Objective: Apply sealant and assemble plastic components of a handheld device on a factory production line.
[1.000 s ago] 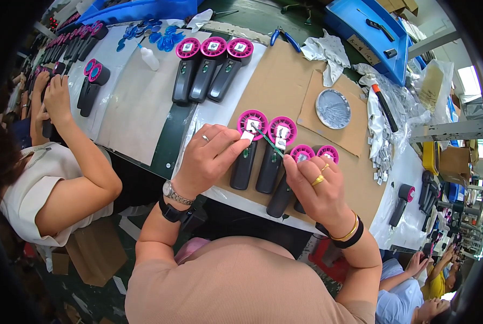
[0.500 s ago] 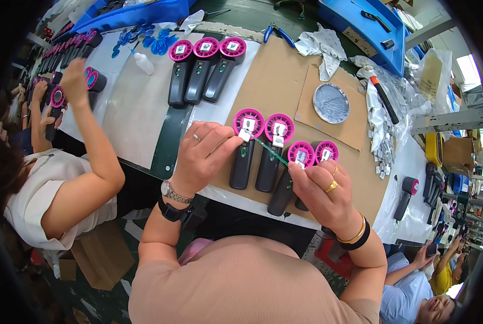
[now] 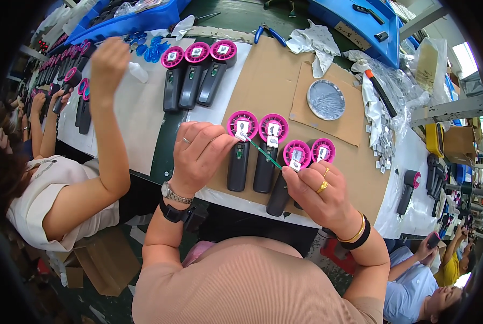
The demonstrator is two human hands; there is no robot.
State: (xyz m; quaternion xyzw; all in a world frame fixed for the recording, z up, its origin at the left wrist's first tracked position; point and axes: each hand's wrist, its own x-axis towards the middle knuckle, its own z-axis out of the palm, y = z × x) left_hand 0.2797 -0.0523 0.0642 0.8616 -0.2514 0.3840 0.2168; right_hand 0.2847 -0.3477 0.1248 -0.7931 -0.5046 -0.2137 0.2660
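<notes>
Several handheld fans with pink round heads and dark handles lie on brown cardboard in front of me. The leftmost fan (image 3: 237, 170) has a white square piece on its hub. My left hand (image 3: 203, 154) is closed in a pinch at that hub's edge; what is between the fingertips is too small to make out. In my right hand (image 3: 322, 191) is a thin green stick (image 3: 268, 155), its pale tip against the white piece. That hand's fingers are over the lower part of the third fan head (image 3: 297, 148). The second fan (image 3: 264, 170) lies between the hands.
Three more fans (image 3: 192, 86) lie beyond my left hand. A round grey dish (image 3: 326, 100), blue pliers (image 3: 269, 35) and an orange-and-black tool (image 3: 382, 93) are at the far side. To the left, a co-worker's raised arm (image 3: 105, 119) reaches over the table.
My hands stay at the leftmost fan, and the green stick's tip remains at its hub. The view has shifted slightly. The co-worker's raised hand on the left has moved up and to the right.
</notes>
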